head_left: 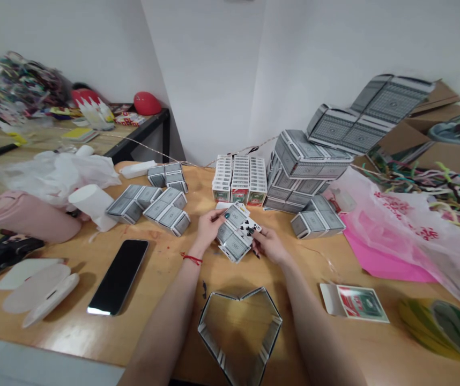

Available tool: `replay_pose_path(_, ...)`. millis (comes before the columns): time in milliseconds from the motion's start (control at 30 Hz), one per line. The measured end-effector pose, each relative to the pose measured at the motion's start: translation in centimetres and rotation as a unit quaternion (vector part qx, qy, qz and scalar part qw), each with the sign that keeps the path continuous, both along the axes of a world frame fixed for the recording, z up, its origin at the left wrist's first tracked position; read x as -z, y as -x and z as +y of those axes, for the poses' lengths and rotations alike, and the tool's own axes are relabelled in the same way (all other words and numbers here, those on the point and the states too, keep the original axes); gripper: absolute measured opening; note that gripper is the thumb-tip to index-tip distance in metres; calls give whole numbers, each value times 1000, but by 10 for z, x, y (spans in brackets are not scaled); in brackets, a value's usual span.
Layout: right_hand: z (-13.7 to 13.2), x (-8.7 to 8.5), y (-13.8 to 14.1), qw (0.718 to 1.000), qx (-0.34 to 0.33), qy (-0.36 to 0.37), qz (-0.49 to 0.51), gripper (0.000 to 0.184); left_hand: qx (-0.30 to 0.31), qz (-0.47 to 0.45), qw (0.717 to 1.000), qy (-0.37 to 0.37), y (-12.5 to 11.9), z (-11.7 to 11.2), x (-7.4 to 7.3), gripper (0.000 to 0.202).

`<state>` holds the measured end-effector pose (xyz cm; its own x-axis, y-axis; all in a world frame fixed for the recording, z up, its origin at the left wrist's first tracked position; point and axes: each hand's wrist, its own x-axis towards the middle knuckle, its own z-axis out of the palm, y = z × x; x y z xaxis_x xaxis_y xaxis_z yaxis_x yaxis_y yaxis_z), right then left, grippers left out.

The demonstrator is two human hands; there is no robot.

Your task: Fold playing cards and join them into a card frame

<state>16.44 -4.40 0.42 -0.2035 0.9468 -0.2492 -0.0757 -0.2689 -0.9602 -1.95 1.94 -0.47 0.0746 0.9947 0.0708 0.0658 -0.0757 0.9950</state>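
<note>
In the head view my left hand (209, 228) is closed on the edge of several grey-backed playing cards (235, 244), which overlap over the tabletop. My right hand (271, 245) pinches a face-up black eight (249, 228) from the other side, against the grey backs. Nearer to me, between my forearms, stands a heart-shaped frame (214, 348) of folded cards. Just beyond my hands are stacked card boxes (240, 179) in three columns. Folded-card blocks (168, 210) lie to the left of my left hand, and another block (319, 217) sits to the right.
A tall stepped structure of card blocks (310, 155) rises at the back right. On the left lie a black phone (119, 276), a white open case (49, 289) and a pink roll (32, 217). To the right are an open card box (361, 303) and yellow-green tape (443, 329).
</note>
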Motion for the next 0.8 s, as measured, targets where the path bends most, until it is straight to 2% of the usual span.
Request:
replay_pose_path(200,3,11,4,994,51,-25,-91,34,1,10,1000,-2,-1,-3,-4,29)
replay_pose_path(400,6,20,4,993,56,-24,-101,29,3,2,1000,5,-3,-5,-2,29)
replay_pose_path(633,6,19,4,994,48,-13,-98,28,44,32,998,-5,-3,-7,-1,32)
replay_pose_path(800,5,17,4,993,44,-16,-104,28,51,26,998,-8,-4,-8,-2,31)
